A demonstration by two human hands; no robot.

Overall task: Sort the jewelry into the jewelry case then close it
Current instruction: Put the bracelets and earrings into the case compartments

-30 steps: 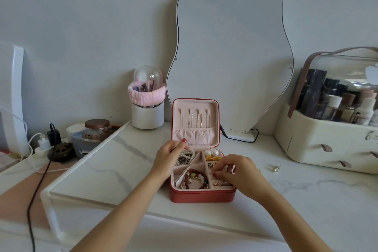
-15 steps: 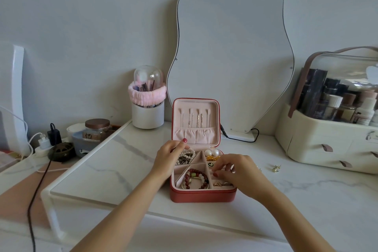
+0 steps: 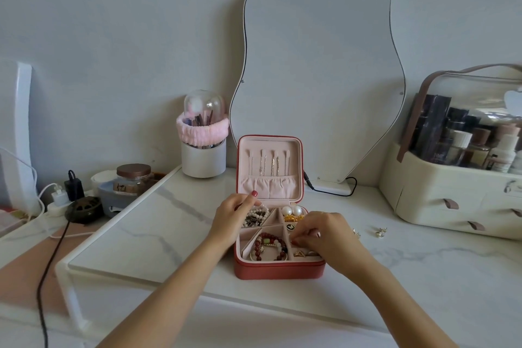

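A red jewelry case (image 3: 278, 271) stands open on the marble shelf, its pink lid (image 3: 269, 168) upright with chains hanging inside. Its compartments hold a pearl and dark bead bracelet (image 3: 255, 216), two pearl earrings (image 3: 292, 210) and a red bead bracelet (image 3: 269, 246). My left hand (image 3: 233, 220) holds the case's left rim, thumb up near the lid. My right hand (image 3: 326, 236) hovers over the right compartments, fingertips pinched together on something too small to make out. Two small gold earrings (image 3: 380, 232) lie on the marble to the right of the case.
A wavy mirror (image 3: 316, 73) leans on the wall behind the case, its black cable (image 3: 330, 191) trailing. A brush holder (image 3: 203, 140) stands at back left. A cream cosmetics organiser (image 3: 457, 195) fills the right. Jars, chargers and cords crowd the lower left desk.
My right hand has shifted slightly within the case's right compartments. The left hand and the case stay where they were.
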